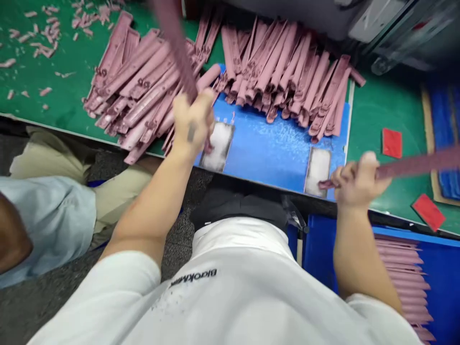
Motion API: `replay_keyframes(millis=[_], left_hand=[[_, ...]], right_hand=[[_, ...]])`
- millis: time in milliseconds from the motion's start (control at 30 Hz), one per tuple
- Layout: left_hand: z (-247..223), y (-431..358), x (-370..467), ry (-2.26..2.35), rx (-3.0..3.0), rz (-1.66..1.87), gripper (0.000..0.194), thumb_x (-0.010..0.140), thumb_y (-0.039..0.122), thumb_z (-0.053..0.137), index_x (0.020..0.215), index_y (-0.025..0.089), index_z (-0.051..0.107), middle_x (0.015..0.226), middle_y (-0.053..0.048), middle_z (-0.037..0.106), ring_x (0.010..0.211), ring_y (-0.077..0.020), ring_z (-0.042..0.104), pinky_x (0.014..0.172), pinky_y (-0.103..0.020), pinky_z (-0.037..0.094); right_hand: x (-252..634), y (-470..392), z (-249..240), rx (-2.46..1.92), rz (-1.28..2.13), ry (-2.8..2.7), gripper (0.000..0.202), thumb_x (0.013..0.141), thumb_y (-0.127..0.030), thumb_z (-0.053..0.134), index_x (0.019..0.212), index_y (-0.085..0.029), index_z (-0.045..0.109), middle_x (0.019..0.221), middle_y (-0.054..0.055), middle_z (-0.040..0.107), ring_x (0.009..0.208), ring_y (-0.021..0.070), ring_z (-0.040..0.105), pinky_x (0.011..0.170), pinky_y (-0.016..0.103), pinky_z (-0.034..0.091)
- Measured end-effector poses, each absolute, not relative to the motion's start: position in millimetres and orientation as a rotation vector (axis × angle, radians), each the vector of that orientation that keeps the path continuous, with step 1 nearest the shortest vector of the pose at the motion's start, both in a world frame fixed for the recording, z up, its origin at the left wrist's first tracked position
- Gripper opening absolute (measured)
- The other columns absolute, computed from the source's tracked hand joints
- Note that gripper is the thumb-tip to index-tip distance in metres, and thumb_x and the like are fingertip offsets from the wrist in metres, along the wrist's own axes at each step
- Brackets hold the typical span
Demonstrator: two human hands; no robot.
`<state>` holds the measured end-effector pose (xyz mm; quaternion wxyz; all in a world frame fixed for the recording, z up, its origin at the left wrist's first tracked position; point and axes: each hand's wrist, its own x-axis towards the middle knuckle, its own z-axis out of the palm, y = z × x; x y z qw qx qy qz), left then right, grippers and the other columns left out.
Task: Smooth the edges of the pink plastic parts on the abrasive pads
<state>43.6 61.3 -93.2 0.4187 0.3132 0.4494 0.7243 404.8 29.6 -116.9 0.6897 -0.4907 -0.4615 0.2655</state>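
My left hand (192, 120) is wrapped round a long pink strip (176, 45), which rises blurred above the fist; its lower end pokes out over a whitish pad (217, 146). Near the right whitish pad (318, 171), my right hand (359, 182) grips another pink strip (420, 165) that stretches to the right edge, its short end over the pad. Both pads lie on a blue mat (268, 148). Piled pink strips (283, 67) cover the mat's back part, and a second pile (143, 86) lies left of my left hand.
Small pink scraps (48, 36) are scattered on the green table (68, 103). Two red squares (391, 143) lie at the right. Below the table's edge, a blue bin (445, 282) holds stacked pink pieces (406, 282). A person (53, 215) sits at the left; machinery stands behind.
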Motion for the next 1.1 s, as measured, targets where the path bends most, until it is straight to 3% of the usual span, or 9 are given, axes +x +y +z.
replay_keyframes(millis=[100, 200, 267, 433, 567, 667, 867, 967, 1100], left_hand=[[-98, 92, 46, 1.091, 0.782, 1.900, 0.062, 0.128, 0.005, 0.060, 0.074, 0.027, 0.042, 0.059, 0.011, 0.018, 0.051, -0.0140, 0.013, 0.055, -0.035, 0.018], [-108, 77, 42, 0.962, 0.894, 2.014, 0.070, 0.129, 0.003, 0.055, 0.066, 0.027, 0.036, 0.054, 0.009, 0.025, 0.048, -0.0122, 0.018, 0.054, -0.033, 0.020], [-109, 50, 36, 0.952, 0.910, 1.985, 0.075, 0.125, 0.004, 0.057, 0.059, 0.029, 0.031, 0.050, 0.010, 0.018, 0.043, -0.0106, 0.010, 0.050, -0.036, 0.011], [-88, 60, 45, 1.072, 0.824, 1.816, 0.065, 0.118, 0.001, 0.067, 0.068, 0.028, 0.036, 0.054, 0.011, 0.018, 0.043, -0.0092, 0.011, 0.047, -0.035, 0.005], [-87, 72, 56, 0.985, 0.741, 2.004, 0.066, 0.134, 0.010, 0.043, 0.071, 0.025, 0.034, 0.056, 0.009, 0.021, 0.047, -0.0112, 0.018, 0.052, -0.031, 0.016], [-94, 26, 43, 0.879, 0.850, 2.008, 0.072, 0.130, 0.022, 0.055, 0.061, 0.025, 0.034, 0.050, 0.008, 0.020, 0.044, -0.0098, 0.013, 0.048, -0.030, 0.011], [-95, 55, 39, 1.011, 0.919, 1.939, 0.065, 0.116, 0.000, 0.060, 0.063, 0.028, 0.036, 0.051, 0.011, 0.019, 0.039, -0.0112, 0.009, 0.043, -0.035, 0.004], [-102, 80, 48, 0.973, 1.038, 1.969, 0.065, 0.126, 0.001, 0.046, 0.066, 0.027, 0.041, 0.051, 0.008, 0.030, 0.041, -0.0140, 0.021, 0.047, -0.033, 0.017], [-110, 12, 40, 0.909, 1.238, 1.933, 0.068, 0.117, 0.043, 0.074, 0.060, 0.026, 0.040, 0.052, 0.005, 0.027, 0.047, -0.0130, 0.024, 0.052, -0.032, 0.024]], right_hand=[[402, 78, -122, -1.180, 0.484, -0.861, 0.065, 0.117, -0.066, 0.065, 0.075, -0.035, 0.027, 0.056, -0.012, 0.015, 0.043, 0.0131, 0.017, 0.040, 0.030, 0.016], [407, 68, -131, -1.085, 0.347, -1.090, 0.072, 0.115, -0.089, 0.055, 0.072, -0.036, 0.033, 0.060, -0.006, 0.034, 0.054, 0.0180, 0.048, 0.059, 0.039, 0.057], [412, 31, -136, -1.060, 0.382, -1.289, 0.077, 0.104, -0.100, 0.067, 0.071, -0.035, 0.043, 0.063, -0.003, 0.046, 0.061, 0.0221, 0.060, 0.078, 0.050, 0.069], [423, 40, -136, -1.252, 0.537, -1.148, 0.075, 0.114, -0.095, 0.057, 0.078, -0.034, 0.032, 0.058, -0.009, 0.026, 0.047, 0.0157, 0.036, 0.052, 0.037, 0.051], [421, 82, -131, -1.195, 0.526, -1.175, 0.078, 0.109, -0.107, 0.045, 0.079, -0.035, 0.034, 0.062, -0.004, 0.040, 0.058, 0.0170, 0.052, 0.069, 0.040, 0.068], [410, 22, -129, -1.039, 0.505, -1.293, 0.078, 0.104, -0.099, 0.072, 0.076, -0.032, 0.044, 0.064, -0.002, 0.055, 0.062, 0.0204, 0.064, 0.078, 0.047, 0.073], [401, 15, -124, -1.165, 0.514, -1.159, 0.076, 0.119, -0.086, 0.059, 0.073, -0.033, 0.028, 0.053, -0.010, 0.022, 0.039, 0.0133, 0.028, 0.043, 0.032, 0.046], [404, 65, -125, -1.177, 0.425, -1.226, 0.076, 0.115, -0.100, 0.041, 0.077, -0.035, 0.033, 0.062, -0.005, 0.040, 0.053, 0.0155, 0.050, 0.068, 0.037, 0.068], [410, 5, -130, -1.224, 0.324, -1.418, 0.080, 0.104, -0.107, 0.058, 0.077, -0.033, 0.051, 0.081, 0.004, 0.069, 0.087, 0.0258, 0.078, 0.109, 0.054, 0.074]])
